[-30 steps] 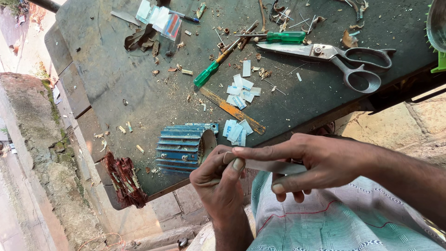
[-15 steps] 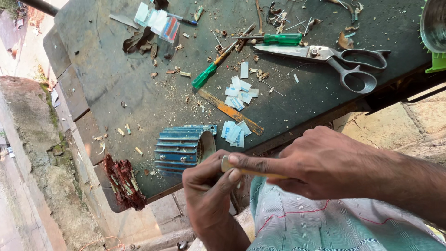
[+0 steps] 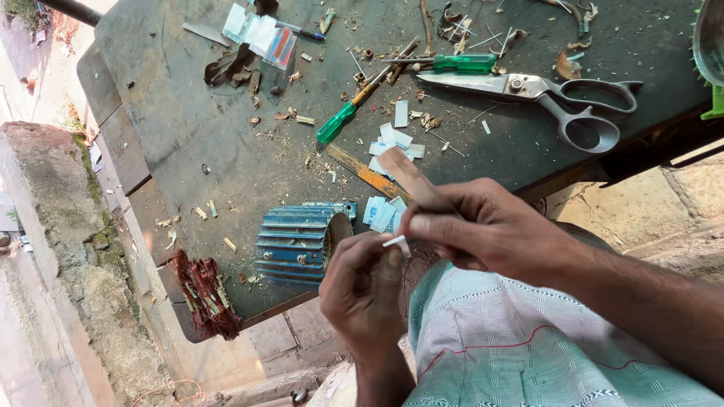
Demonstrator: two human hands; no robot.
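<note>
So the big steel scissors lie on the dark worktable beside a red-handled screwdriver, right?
Not quite: in the head view the screwdriver beside the big steel scissors has a green handle, not red. They do lie on the dark worktable.

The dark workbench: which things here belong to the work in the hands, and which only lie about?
In hand:
left hand, at small white strip
right hand, holding flat wooden stick

Lying about:
scissors
green screwdrivers
blue finned motor housing
copper wire bundle

Scissors (image 3: 558,102), two green screwdrivers (image 3: 354,105) — red wire bundle (image 3: 204,294) at bench edge.
</note>
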